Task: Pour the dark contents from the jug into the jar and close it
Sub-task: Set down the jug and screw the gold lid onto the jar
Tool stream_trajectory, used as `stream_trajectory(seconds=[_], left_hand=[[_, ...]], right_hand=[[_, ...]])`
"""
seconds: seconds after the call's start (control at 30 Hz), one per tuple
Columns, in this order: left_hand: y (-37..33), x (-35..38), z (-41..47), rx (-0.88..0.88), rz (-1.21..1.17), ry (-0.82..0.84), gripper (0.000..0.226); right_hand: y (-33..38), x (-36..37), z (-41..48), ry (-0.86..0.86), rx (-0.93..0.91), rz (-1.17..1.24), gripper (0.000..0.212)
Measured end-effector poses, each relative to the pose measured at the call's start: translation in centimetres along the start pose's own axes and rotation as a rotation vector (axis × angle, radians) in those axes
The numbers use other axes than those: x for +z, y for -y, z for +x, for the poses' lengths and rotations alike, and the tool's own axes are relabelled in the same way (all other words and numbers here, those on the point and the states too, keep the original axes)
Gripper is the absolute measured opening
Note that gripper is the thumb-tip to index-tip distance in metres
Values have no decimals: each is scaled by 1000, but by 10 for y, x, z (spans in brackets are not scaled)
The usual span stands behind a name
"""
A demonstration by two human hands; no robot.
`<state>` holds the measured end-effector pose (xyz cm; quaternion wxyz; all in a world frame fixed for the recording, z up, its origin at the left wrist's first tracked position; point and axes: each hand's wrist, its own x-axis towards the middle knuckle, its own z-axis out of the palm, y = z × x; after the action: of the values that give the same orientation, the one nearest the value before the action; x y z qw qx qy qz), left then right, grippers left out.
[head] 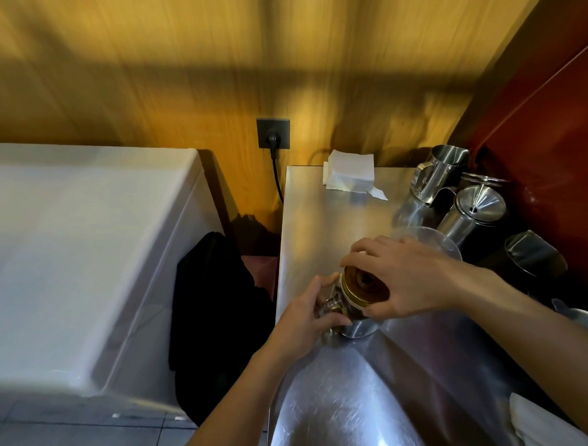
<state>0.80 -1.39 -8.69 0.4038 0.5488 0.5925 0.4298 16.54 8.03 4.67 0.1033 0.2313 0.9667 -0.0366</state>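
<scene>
A glass jar (pixel 346 311) with dark contents stands on the steel counter (pixel 319 223) near its left edge. A gold-rimmed brown lid (pixel 363 287) sits on the jar's mouth. My right hand (pixel 394 276) grips the lid from above and the right. My left hand (pixel 307 318) holds the jar's side from the left. A clear plastic jug (pixel 428 237) stands just behind my right hand, mostly hidden by it; I cannot tell what is in it.
Steel pitchers (pixel 437 171) and a lidded steel pot (pixel 473 212) crowd the counter's right side by a red wall. A napkin stack (pixel 349 171) lies at the back. A white chest appliance (pixel 85 249) and dark cloth (pixel 213 306) are left of the counter.
</scene>
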Motion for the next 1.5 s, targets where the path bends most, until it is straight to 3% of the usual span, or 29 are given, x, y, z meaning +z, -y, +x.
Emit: stream_trajectory(seconds=[0.07, 0.13, 0.2, 0.27, 0.4, 0.47, 0.57, 0.63, 0.77, 0.83, 0.93, 1.07, 1.23, 1.37, 1.5], left_hand=[[-1, 0, 0, -1, 11, -3, 59], [-2, 0, -1, 3, 11, 0, 57], [-3, 0, -1, 4, 9, 6, 55], [-2, 1, -1, 1, 12, 6, 56], [3, 1, 1, -3, 11, -10, 60], [5, 1, 2, -1, 14, -17, 61], [4, 1, 0, 4, 9, 2, 60], [2, 1, -1, 1, 3, 2, 58], [2, 2, 0, 5, 18, -10, 60], [4, 2, 0, 10, 31, -8, 62], [3, 3, -1, 4, 28, -7, 60], [4, 4, 1, -7, 28, -33, 60], [7, 3, 2, -5, 36, -20, 61], [2, 2, 0, -10, 42, -15, 65], [-10, 5, -5, -10, 94, 2, 78]], right_hand=[[1, 1, 0, 8, -34, -7, 66], [7, 1, 2, -118, 24, -151, 64], [10, 0, 4, -192, 126, -245, 82], [5, 2, 5, -167, 136, -184, 91], [-1, 3, 0, 32, 76, 61, 73], [1, 6, -1, -26, 150, 3, 69], [5, 7, 0, -121, 274, -105, 84], [3, 8, -3, -99, 215, -29, 85], [2, 8, -8, -33, 52, 78, 65], [6, 7, -5, -118, 142, -7, 67], [7, 4, -3, -211, 257, -50, 90], [0, 9, -7, -89, 61, 65, 68], [4, 10, -4, -235, 245, -10, 70], [-1, 12, -10, -151, 74, 156, 67], [-5, 18, -12, -72, -31, 171, 68]])
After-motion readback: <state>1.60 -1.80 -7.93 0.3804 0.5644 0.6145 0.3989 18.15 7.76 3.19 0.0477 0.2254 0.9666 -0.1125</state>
